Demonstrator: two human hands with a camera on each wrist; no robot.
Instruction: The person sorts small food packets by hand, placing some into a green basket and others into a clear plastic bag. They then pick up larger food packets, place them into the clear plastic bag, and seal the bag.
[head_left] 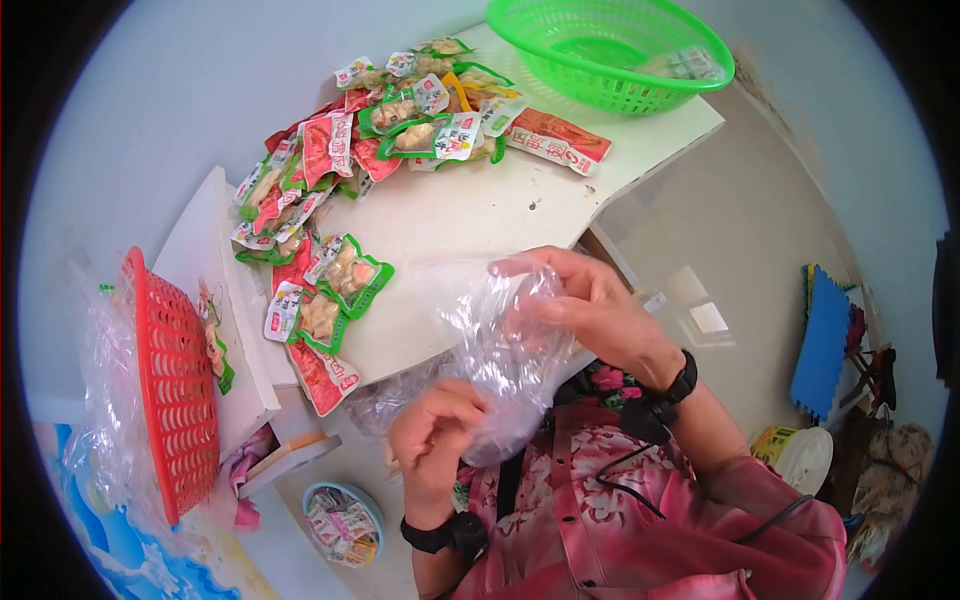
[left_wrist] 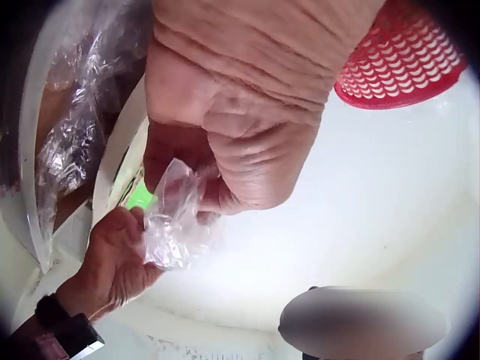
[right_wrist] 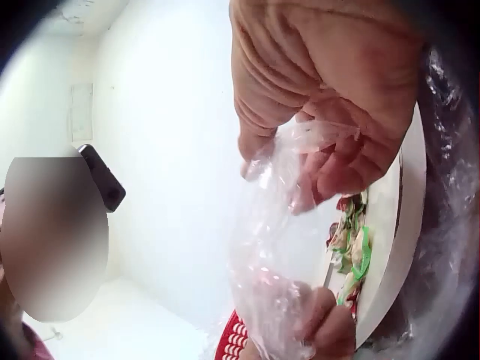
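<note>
A clear plastic bag (head_left: pixel 505 350) hangs crumpled between the two hands, in front of the white table's edge. The left hand (head_left: pixel 440 430) pinches its lower end with curled fingers; in the left wrist view that hand (left_wrist: pixel 232 127) is above the bag (left_wrist: pixel 178 225). At the bag's upper end the right hand (head_left: pixel 600 310) grips the film between thumb and fingers. From the right wrist view, the film (right_wrist: pixel 281 187) runs from the right hand (right_wrist: pixel 330 97) down to the left. No contents show inside the bag.
Green and red snack packets (head_left: pixel 345 270) lie piled along the table's (head_left: pixel 430 220) back and left. A green basket (head_left: pixel 600 100) stands at the back right, a red basket (head_left: pixel 175 390) at the left. Below, a small bin (head_left: pixel 345 525) holds wrappers. More clear plastic (head_left: pixel 385 400) lies under the table's edge.
</note>
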